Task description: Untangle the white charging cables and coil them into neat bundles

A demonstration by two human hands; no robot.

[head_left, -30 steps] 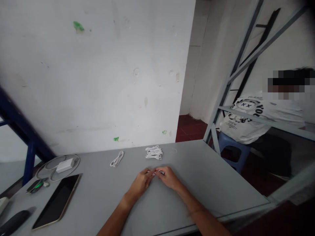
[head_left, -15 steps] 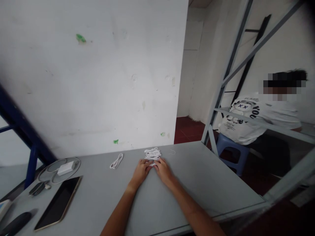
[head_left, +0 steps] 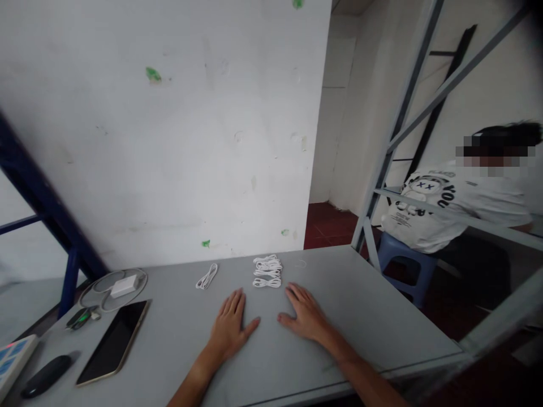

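Note:
My left hand (head_left: pixel 229 323) lies flat on the grey table (head_left: pixel 178 339), fingers stretched out and nothing in them. To its right, my right hand (head_left: pixel 306 314) also rests palm down with its thumb spread, holding nothing. Just beyond both hands sits a group of several bundled white cables (head_left: pixel 267 271), laid in a row one behind another. Another bundled white cable (head_left: pixel 207 276) lies apart, up and left of my left hand. A short thin white strand (head_left: pixel 301 263) is on the table beyond my right hand.
At the left are a tablet (head_left: pixel 113 342), a white power adapter (head_left: pixel 124 286) with a coiled cord, a small dark device (head_left: pixel 78 319), a black mouse (head_left: pixel 47 376) and a keypad-like box (head_left: pixel 16 362). A person (head_left: pixel 449 203) sits on a blue stool (head_left: pixel 405 265) beyond the metal frame (head_left: pixel 382 169).
Both hands have let go of the nearest white cable bundle, drawn back toward me and spread apart with fingers opened. The view has shifted slightly. A green light now shows on the dark device.

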